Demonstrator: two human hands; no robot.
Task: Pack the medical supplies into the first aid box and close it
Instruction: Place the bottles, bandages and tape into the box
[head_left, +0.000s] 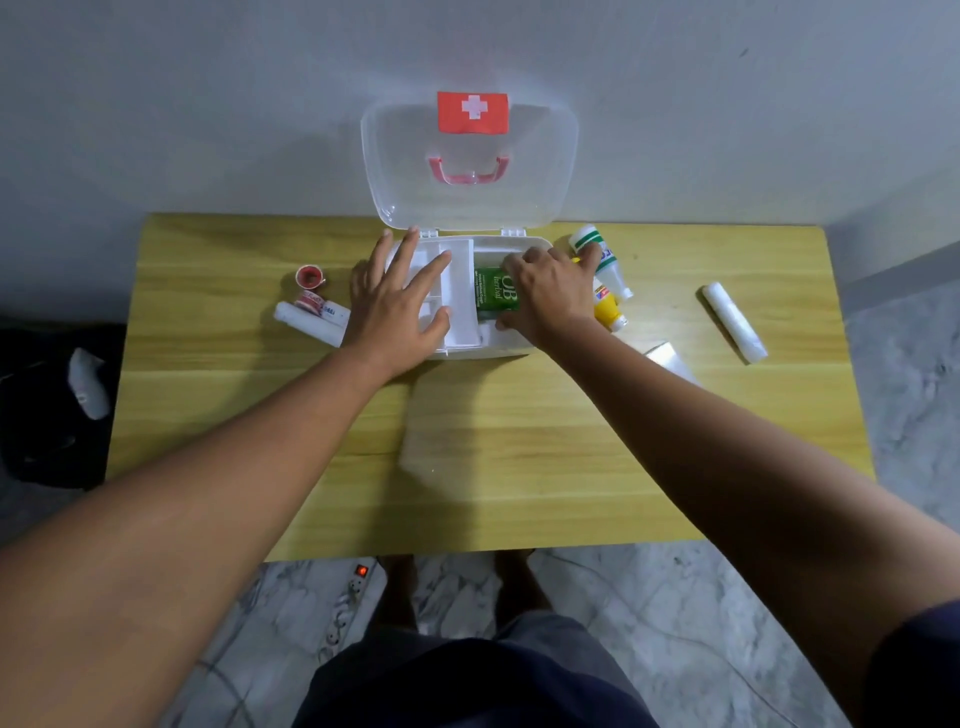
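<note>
First aid box (498, 345) stood open, clear lid (540, 171) upright. Green carton (496, 296) lay in its right compartment. White bottle (602, 257) and yellow tube (609, 309) lay just right; bandage rolls (733, 322) outside.

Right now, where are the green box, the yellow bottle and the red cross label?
green box (493, 297): head view, its printed top face.
yellow bottle (608, 310): head view, its yellow body.
red cross label (472, 111): head view, the white cross.
</note>
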